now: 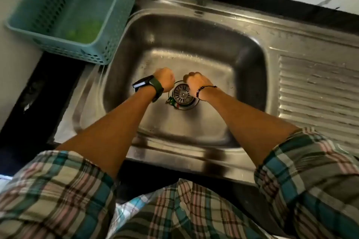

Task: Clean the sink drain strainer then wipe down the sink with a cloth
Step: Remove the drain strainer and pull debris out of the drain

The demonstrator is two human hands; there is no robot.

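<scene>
Leftmost, a perforated teal plastic basket (73, 13) overhangs the steel sink (250, 48), where the left hand (164, 79) and right hand (195, 81) curl, grips hidden, flanking the round slotted strainer (181, 95) mid-basin.

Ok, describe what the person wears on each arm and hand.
Both forearms are bare, with plaid sleeves rolled up to the elbow. The left hand has a dark green-strapped watch at the wrist; the right hand has a thin dark beaded bracelet.
</scene>
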